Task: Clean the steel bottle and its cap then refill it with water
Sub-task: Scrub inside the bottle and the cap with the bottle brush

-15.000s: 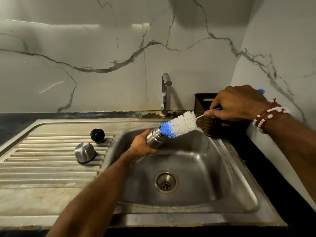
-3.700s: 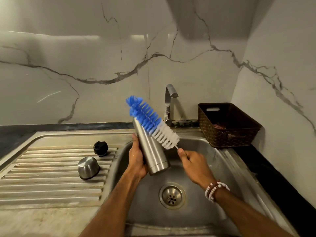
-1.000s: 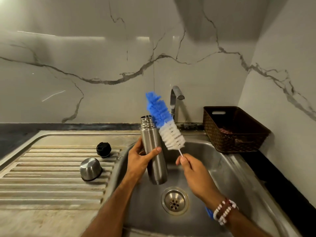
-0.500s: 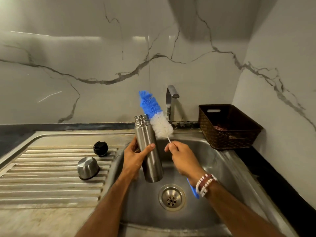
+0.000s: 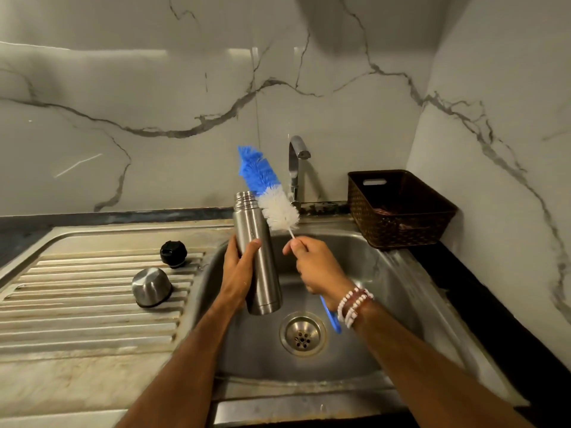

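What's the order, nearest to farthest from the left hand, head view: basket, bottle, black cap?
1. bottle, gripped by the left hand.
2. black cap, to the left on the drainboard.
3. basket, far right by the wall.

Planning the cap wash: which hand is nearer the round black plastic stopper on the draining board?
Left. The left hand, gripping the cylindrical steel bottle, is right of the stopper; the right hand is beyond the bottle.

The right hand (image 5: 318,267) hid the mid-handle of the brush (image 5: 278,208); the left hand (image 5: 239,273) covered part of the bottle (image 5: 262,257). What lay in the basket (image 5: 395,225) was too dark to tell. Both forearms were cut off below.
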